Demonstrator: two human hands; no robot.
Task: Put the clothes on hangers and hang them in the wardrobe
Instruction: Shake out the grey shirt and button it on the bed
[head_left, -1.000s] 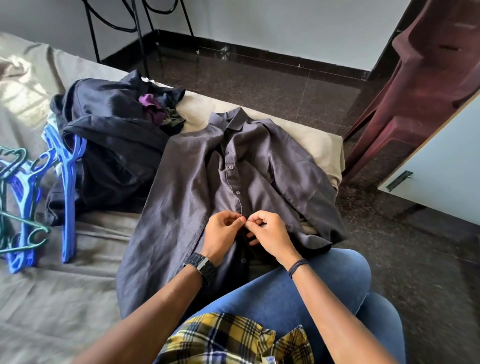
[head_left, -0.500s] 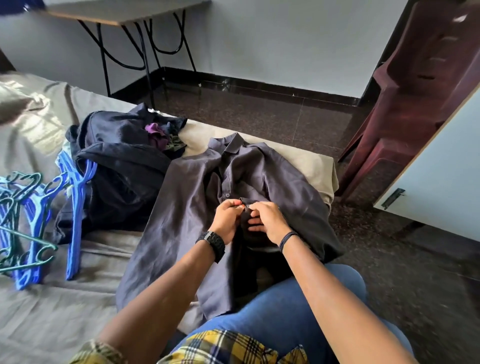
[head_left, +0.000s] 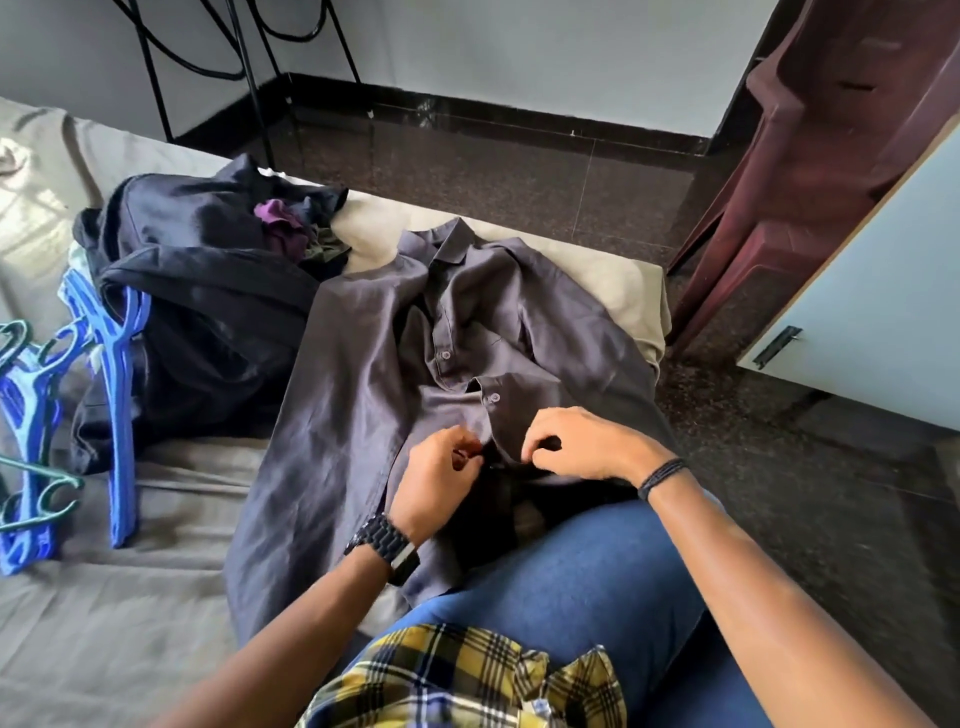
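Note:
A grey button-up shirt (head_left: 353, 395) lies spread on the bed with its collar pointing away from me. My left hand (head_left: 436, 480) pinches the left edge of the shirt's front placket. My right hand (head_left: 576, 447) pinches the opposite edge, just below a fastened button. The two hands are close together over the lower front of the shirt. Blue and green plastic hangers (head_left: 117, 395) lie on the bed at the left. A pile of dark clothes (head_left: 208, 312) with a purple piece on top sits behind the shirt.
The bed (head_left: 130, 597) has a beige sheet. A white wardrobe door (head_left: 883, 322) with a metal handle stands at the right. Stacked maroon plastic chairs (head_left: 841, 135) stand behind it. Black metal table legs (head_left: 249, 67) rise at the far left.
My hands have moved a little lower on the shirt front and slightly apart. The camera has tilted down and closer.

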